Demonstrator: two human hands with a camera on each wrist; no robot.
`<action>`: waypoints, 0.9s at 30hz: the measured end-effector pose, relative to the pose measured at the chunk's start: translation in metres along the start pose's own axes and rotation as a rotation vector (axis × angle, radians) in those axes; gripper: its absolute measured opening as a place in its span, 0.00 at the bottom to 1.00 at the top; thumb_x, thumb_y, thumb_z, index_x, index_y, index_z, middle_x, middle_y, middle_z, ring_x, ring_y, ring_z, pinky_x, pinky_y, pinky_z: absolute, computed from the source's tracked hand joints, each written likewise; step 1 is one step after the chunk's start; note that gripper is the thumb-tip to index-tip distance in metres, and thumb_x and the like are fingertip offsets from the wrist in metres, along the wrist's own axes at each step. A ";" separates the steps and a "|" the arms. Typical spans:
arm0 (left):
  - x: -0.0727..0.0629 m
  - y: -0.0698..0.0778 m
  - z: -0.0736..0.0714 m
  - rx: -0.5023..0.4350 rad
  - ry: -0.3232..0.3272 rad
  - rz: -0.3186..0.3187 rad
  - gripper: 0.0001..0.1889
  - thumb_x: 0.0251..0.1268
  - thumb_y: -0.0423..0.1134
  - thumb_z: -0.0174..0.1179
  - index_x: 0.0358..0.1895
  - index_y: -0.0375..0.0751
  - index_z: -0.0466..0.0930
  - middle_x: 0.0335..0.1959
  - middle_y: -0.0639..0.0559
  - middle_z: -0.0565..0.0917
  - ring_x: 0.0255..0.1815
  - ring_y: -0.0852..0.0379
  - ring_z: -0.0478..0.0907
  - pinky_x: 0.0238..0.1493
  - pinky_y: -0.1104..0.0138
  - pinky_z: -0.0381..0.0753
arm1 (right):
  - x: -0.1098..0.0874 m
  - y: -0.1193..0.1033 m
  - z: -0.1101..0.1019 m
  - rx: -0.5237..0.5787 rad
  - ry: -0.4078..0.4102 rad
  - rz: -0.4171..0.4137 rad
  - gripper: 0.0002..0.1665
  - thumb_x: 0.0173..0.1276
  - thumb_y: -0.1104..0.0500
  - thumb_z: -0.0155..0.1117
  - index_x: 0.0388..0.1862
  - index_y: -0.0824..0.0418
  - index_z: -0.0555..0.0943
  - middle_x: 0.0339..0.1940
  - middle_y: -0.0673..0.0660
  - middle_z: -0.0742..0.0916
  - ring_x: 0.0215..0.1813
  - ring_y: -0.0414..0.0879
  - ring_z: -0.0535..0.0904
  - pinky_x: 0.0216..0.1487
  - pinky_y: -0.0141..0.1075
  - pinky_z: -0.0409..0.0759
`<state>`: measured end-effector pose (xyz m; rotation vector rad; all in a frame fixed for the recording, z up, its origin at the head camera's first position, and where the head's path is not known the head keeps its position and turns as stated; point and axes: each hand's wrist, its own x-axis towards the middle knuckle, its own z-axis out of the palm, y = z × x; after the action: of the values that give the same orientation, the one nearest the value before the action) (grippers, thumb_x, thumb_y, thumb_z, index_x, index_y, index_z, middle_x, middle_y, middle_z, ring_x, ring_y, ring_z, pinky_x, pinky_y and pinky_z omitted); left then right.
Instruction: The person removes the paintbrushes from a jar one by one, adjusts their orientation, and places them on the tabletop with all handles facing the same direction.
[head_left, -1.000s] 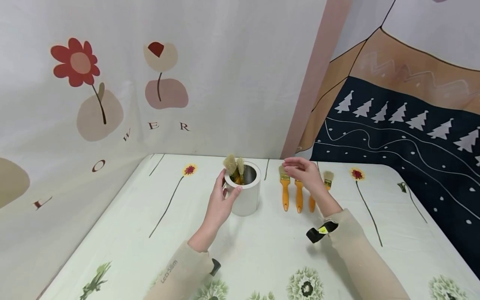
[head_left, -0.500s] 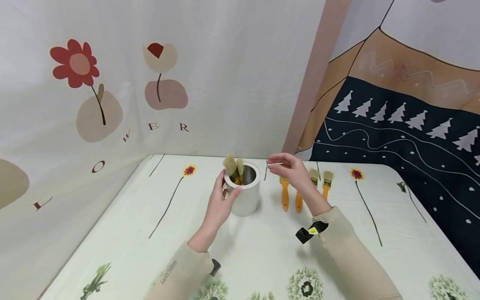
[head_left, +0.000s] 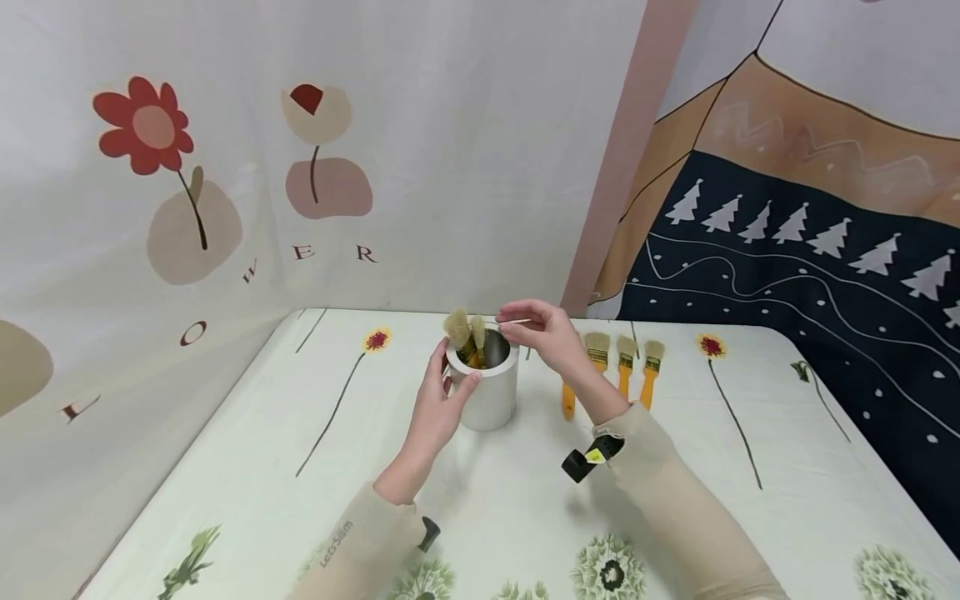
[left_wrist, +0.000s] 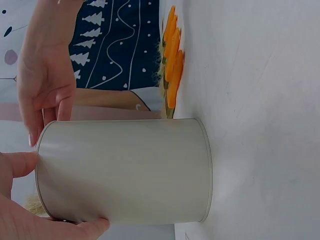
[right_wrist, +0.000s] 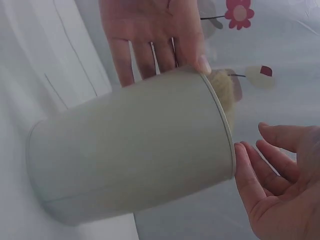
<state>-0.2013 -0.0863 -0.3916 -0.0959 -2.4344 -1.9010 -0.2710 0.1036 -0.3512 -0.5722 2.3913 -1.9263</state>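
A white cylindrical pot (head_left: 491,404) stands upright on the table, with bristle-up paintbrushes (head_left: 459,328) inside. My left hand (head_left: 437,408) holds it from the left, thumb at the near rim and fingers round the far side. My right hand (head_left: 547,335) is at the pot's right rim, holding nothing. In the right wrist view, the right hand's fingertips (right_wrist: 239,146) appear to touch the rim. The left wrist view shows the pot's smooth side (left_wrist: 122,170) and the left thumb and fingers about its top. The brush handles inside are mostly hidden.
Several orange-handled paintbrushes (head_left: 626,367) lie in a row to the right of the pot, partly behind my right forearm. The table (head_left: 525,492) has a flower-print white cover. A pale printed curtain (head_left: 465,167) hangs along its back edge.
My right hand has moved left from above the row of paintbrushes to the pot's rim. That uncovers more of the right-hand paintbrushes. My left hand stays on the pot.
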 end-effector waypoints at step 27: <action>0.000 -0.001 0.000 0.006 -0.003 0.026 0.41 0.75 0.43 0.56 0.80 0.37 0.41 0.82 0.37 0.47 0.83 0.38 0.45 0.81 0.45 0.53 | 0.012 -0.018 0.007 -0.227 -0.054 -0.125 0.08 0.69 0.64 0.66 0.45 0.65 0.81 0.46 0.63 0.87 0.48 0.52 0.86 0.47 0.36 0.88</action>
<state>-0.2015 -0.0867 -0.3923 -0.1293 -2.4286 -1.8840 -0.2756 0.0905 -0.3334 -0.7907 2.6158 -1.6668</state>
